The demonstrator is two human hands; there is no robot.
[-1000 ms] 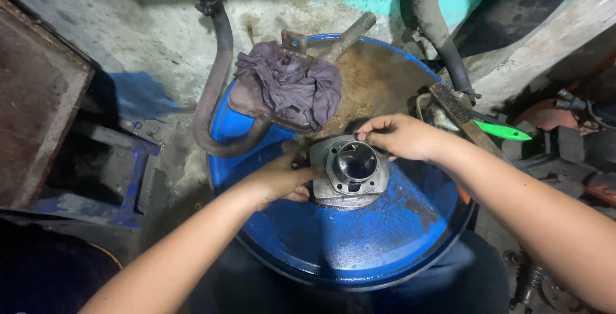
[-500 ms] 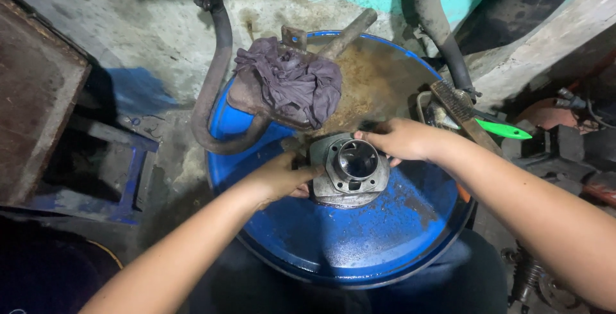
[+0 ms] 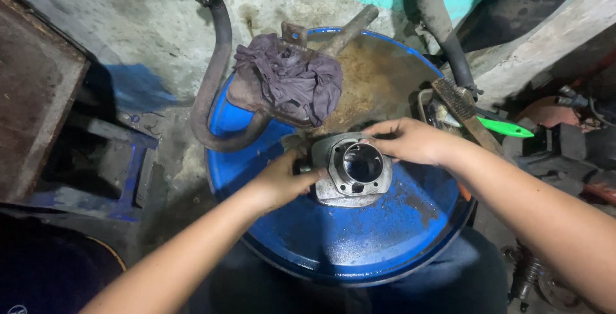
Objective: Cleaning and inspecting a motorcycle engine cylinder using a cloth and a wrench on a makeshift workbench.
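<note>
A grey metal engine cylinder [image 3: 354, 169] with a round open bore stands on top of a blue steel drum [image 3: 359, 237]. My left hand [image 3: 282, 179] presses against its left side, fingers curled on the casting. My right hand [image 3: 410, 141] grips its upper right edge from behind. Both hands hold the cylinder between them.
A dark purple rag [image 3: 289, 80] lies on a rusty exhaust pipe [image 3: 215, 89] at the drum's far side. A worn file [image 3: 465, 112] and a green-handled tool [image 3: 507, 128] rest at the drum's right edge. Rusty metal sheet [image 3: 32, 96] at left, black hose [image 3: 443, 25] at back right.
Both hands stay on the cylinder; my left hand has shifted slightly along its left side. The cylinder has barely moved.
</note>
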